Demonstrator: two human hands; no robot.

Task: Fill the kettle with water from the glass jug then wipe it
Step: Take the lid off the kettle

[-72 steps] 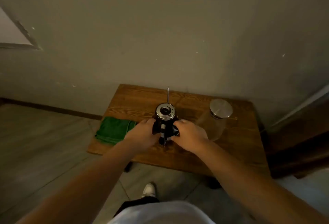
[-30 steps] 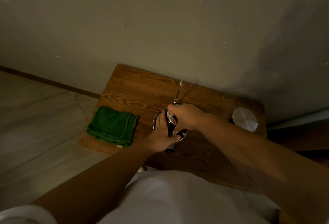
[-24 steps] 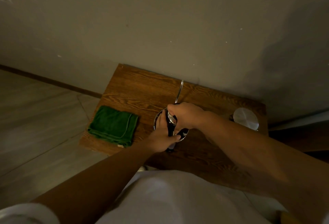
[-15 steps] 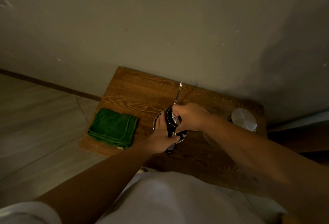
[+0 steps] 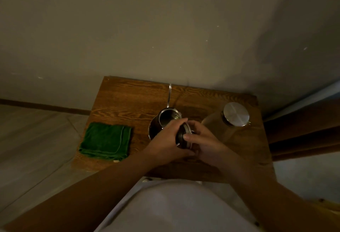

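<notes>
Kettle open-topped at desk centre, thin spout toward wall. Kettle lid off, just right of the opening, gripped between left hand and right hand fingers. Glass jug capped, right. Green cloth folded, left.

My left hand and right hand are bare, no rings, watch or gloves. Behind my fingers both forearms run uncovered, without sleeves. Nearer me is my plain white shirt.
</notes>
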